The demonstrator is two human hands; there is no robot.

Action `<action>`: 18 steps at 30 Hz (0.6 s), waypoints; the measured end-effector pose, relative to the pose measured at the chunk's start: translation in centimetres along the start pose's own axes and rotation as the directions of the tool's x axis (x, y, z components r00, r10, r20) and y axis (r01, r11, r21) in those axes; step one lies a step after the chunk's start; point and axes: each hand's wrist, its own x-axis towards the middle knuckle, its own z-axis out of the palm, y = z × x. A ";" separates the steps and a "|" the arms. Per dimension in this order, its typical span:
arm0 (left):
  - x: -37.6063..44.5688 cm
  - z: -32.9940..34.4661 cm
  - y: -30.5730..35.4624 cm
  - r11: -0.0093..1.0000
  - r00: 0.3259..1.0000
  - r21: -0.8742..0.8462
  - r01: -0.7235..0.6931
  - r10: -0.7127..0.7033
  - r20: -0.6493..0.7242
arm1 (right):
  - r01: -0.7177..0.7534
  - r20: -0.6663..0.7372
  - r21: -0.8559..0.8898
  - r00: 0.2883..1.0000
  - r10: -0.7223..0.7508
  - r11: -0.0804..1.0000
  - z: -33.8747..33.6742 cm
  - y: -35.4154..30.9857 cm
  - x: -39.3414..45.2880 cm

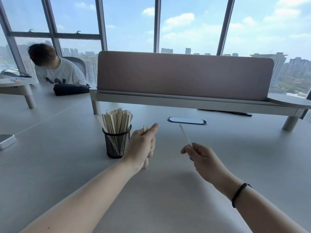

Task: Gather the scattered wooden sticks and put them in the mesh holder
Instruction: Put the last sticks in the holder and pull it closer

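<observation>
A black mesh holder (116, 143) stands upright on the grey table, packed with several pale wooden sticks (117, 121) that fan out of its top. Just right of it, my left hand (142, 146) is closed around a small upright bundle of sticks (145, 163); their ends show above and below my fist. Further right, my right hand (199, 154) pinches the lower end of a single wooden stick (185, 135), which points up and to the left. Both hands hover above the table.
A pink desk divider (185, 74) on a raised shelf runs across the back. An oval cable port (186, 121) lies in the table behind my hands. A white device (6, 140) sits at the left edge. A person in a white shirt (58, 71) sits far left behind a black pouch (70, 89).
</observation>
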 end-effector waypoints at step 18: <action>5.5 -8.6 9.4 0.974 0.975 -0.141 -0.176 0.153 -0.162 | 0.067 0.114 0.174 0.990 -0.088 0.982 8.4 -5.2 -0.2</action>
